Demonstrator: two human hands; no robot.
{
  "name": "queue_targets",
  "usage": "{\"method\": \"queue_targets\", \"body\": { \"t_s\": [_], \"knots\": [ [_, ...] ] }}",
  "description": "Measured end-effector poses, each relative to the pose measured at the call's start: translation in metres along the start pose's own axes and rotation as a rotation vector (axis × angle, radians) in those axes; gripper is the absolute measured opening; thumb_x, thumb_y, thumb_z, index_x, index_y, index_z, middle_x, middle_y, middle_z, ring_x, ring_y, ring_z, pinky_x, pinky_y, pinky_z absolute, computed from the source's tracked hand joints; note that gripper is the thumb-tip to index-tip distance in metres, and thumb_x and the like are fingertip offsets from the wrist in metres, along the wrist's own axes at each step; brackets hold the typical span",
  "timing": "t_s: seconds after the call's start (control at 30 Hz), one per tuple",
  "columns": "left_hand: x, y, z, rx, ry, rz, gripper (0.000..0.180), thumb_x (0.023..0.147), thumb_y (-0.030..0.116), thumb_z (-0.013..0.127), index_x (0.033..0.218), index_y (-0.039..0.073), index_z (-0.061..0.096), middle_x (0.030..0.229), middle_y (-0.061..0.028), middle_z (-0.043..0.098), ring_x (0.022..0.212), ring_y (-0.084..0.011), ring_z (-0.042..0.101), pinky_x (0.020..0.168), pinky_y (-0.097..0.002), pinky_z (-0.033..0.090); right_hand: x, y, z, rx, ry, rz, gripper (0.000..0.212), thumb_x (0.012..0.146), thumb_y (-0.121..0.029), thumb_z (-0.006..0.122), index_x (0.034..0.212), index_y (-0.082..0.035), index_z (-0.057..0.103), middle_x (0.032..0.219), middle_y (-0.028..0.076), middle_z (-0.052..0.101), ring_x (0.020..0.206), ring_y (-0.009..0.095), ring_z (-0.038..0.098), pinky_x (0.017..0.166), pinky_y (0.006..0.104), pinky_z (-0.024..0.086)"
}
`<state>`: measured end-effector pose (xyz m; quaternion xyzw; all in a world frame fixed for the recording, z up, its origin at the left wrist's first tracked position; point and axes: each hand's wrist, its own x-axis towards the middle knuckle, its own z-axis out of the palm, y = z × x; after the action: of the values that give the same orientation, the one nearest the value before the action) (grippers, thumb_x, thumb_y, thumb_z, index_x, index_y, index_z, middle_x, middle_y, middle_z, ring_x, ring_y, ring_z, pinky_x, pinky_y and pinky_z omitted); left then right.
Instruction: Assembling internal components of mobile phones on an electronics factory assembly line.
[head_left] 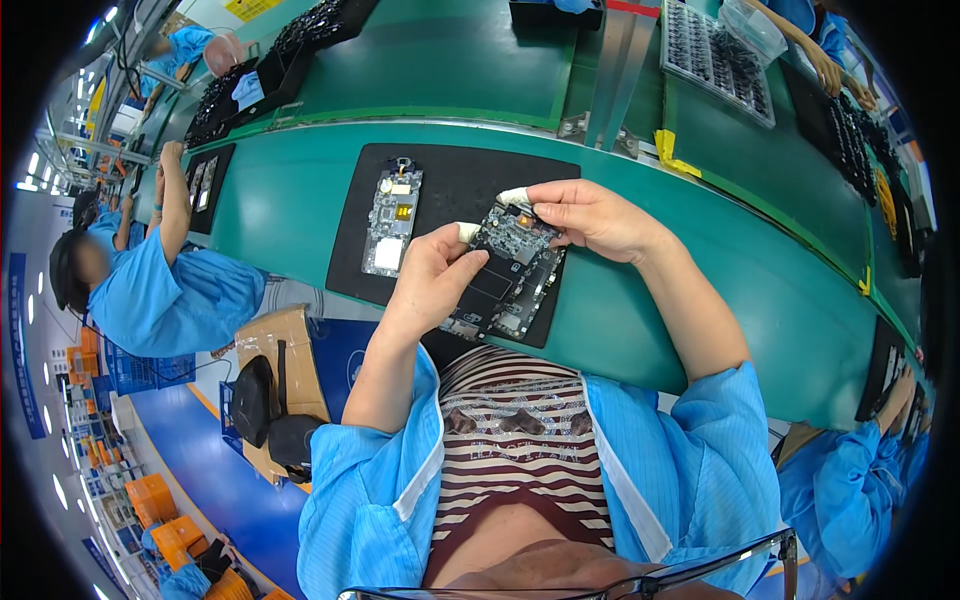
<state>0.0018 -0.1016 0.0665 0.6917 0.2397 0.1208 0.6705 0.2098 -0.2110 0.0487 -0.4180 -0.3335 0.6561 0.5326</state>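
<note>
The green workbench [790, 285] carries a black mat [455, 172] and, farther left, a smaller black mat [222, 164].

Both bare forearms [385, 375] reach forward and angle inward toward each other. The left hand [432, 277] pinches with thumb and index finger; the right hand [608, 222], slightly farther forward, also pinches, its fingers pointing left.

The left hand [432, 278] and the right hand [608, 222] hold a board [510, 243] by its upper part. A smaller board [390, 222] lies on the black mat [455, 170], to the left. Under the mat is a green table [640, 325].
</note>
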Motion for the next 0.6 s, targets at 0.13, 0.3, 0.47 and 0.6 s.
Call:
{"method": "queue_targets", "body": {
  "t_s": [0.13, 0.3, 0.47, 0.6],
  "knots": [
    [0.0, -0.002, 0.0, -0.005, 0.022, 0.01, 0.013, 0.088, -0.002, 0.053, 0.099, -0.005, 0.059, 0.084, -0.0055, 0.066, 0.072, -0.0038, 0.055, 0.059, -0.0201, 0.043, -0.002, -0.002, 0.003, 0.054, -0.026, -0.018, 0.038, 0.096, -0.018, 0.05, 0.13, -0.001, 0.047, 0.111, 0.005, 0.061, 0.098, 0.01, 0.059, 0.082, 0.0254, 0.05],
    [-0.001, 0.001, 0.006, -0.018, 0.088, 0.053, 0.014, 0.087, -0.002, 0.053, 0.099, -0.005, 0.059, 0.082, -0.0051, 0.066, 0.071, -0.0033, 0.055, 0.058, -0.0199, 0.043, -0.002, -0.002, 0.003, 0.031, -0.024, -0.029, 0.039, 0.096, -0.017, 0.05, 0.131, -0.001, 0.047, 0.112, 0.005, 0.061, 0.099, 0.01, 0.059, 0.084, 0.0267, 0.05],
    [0.0, -0.01, 0.005, 0.099, 0.132, 0.089, 0.017, 0.085, -0.001, 0.055, 0.101, -0.006, 0.06, 0.075, -0.003, 0.064, 0.066, -0.002, 0.051, 0.056, -0.0197, 0.04, 0.0, 0.003, 0.002, -0.009, -0.041, -0.047, 0.038, 0.096, -0.021, 0.051, 0.13, -0.007, 0.05, 0.115, 0.001, 0.059, 0.098, 0.006, 0.055, 0.079, 0.0221, 0.046],
    [-0.002, -0.007, 0.01, 0.101, 0.173, 0.116, 0.019, 0.085, -0.001, 0.056, 0.102, -0.005, 0.059, 0.075, -0.0027, 0.064, 0.066, -0.0019, 0.05, 0.056, -0.0198, 0.039, 0.0, 0.004, 0.004, 0.025, -0.023, -0.073, 0.037, 0.096, -0.02, 0.051, 0.131, -0.007, 0.05, 0.111, -0.001, 0.06, 0.094, 0.004, 0.054, 0.076, 0.0201, 0.045]
  ]
}}
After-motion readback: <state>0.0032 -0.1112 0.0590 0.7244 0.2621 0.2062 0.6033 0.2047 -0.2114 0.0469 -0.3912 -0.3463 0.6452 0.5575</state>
